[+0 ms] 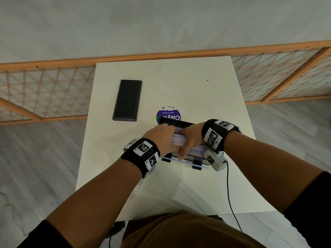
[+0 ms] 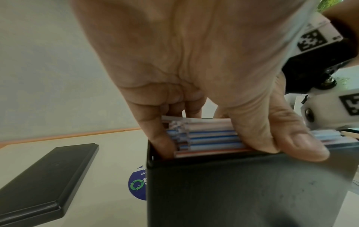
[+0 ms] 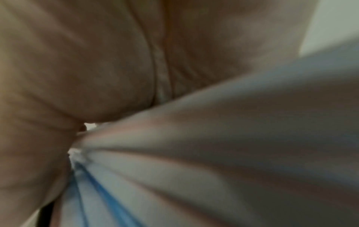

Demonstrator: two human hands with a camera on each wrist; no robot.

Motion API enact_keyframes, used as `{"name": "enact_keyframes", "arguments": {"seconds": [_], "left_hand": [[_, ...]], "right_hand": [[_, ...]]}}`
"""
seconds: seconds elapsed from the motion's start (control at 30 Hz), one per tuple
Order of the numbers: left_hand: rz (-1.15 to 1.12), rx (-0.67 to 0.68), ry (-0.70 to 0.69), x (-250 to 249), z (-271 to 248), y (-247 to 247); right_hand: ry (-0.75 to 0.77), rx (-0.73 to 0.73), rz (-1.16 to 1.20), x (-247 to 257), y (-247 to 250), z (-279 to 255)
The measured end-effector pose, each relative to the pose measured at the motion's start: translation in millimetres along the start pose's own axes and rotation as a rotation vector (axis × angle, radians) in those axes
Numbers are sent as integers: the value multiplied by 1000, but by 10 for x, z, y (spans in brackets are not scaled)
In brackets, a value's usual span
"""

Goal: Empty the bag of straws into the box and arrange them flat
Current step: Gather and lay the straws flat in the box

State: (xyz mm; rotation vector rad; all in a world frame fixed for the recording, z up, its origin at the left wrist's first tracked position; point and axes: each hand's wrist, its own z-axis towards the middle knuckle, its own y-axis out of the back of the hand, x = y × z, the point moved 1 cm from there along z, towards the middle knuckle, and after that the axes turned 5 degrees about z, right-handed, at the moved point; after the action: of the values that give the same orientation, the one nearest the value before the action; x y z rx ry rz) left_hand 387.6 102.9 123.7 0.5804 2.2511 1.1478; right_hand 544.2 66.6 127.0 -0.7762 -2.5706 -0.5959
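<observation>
Left hand (image 1: 162, 138) and right hand (image 1: 190, 140) pressed side by side onto straws (image 2: 205, 138) inside black box (image 2: 242, 184) on tabletop (image 1: 179, 83), thumbs hooked over near wall, likely flattening stack; lid (image 1: 127, 100) lying well apart.

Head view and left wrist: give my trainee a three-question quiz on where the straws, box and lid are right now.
1. True or false: the straws lie lengthwise inside the black box.
2. Where is the lid?
A. on the box
B. flat on the table, left of the box
C. in the right hand
3. Fill in: the left hand has its thumb over the near ____ of the box.

Key
1. True; both hands, the right hand included, are down on them.
2. B; it lies apart from the box on the table.
3. Wall; the fingers reach down at the straws' end.
</observation>
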Motion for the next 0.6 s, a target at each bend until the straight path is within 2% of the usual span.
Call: {"name": "enact_keyframes", "arguments": {"seconds": [0.13, 0.37, 0.5, 0.6], "left_hand": [[-43, -7, -10, 5, -13, 10], [-103, -23, -47, -6, -111, 43], [-48, -4, -15, -10, -96, 32], [-60, 9, 13, -2, -78, -2]], "right_hand": [[43, -79, -29, 30, 6, -92], [120, -418, -159, -52, 32, -416], [14, -426, -277, -167, -79, -522], [-84, -437, -279, -274, -197, -430]]}}
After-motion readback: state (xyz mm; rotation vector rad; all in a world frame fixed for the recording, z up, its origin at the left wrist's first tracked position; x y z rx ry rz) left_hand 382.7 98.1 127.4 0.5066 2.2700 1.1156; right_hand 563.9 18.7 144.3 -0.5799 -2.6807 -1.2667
